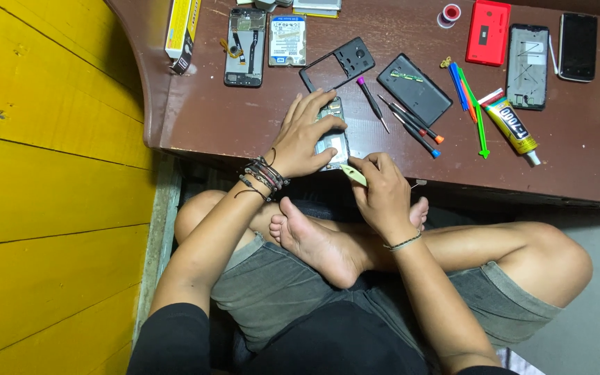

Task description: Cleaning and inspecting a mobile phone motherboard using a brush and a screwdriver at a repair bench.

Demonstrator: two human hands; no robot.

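Note:
An opened phone body (332,136) with its inner parts showing lies near the front edge of the brown table (244,118). My left hand (303,135) presses down on it, fingers spread over its left side and top. My right hand (378,186) grips a pale green plastic pry pick (353,173) whose tip touches the phone's lower right corner. Several bracelets circle my left wrist, and a thin one my right.
Behind the phone lie a black phone frame (338,64), a black back cover (414,88), three screwdrivers (411,125), coloured pry tools (470,97), a glue tube (514,126), a red cover (487,32), other phones (527,66) and a yellow wall (50,173) at left.

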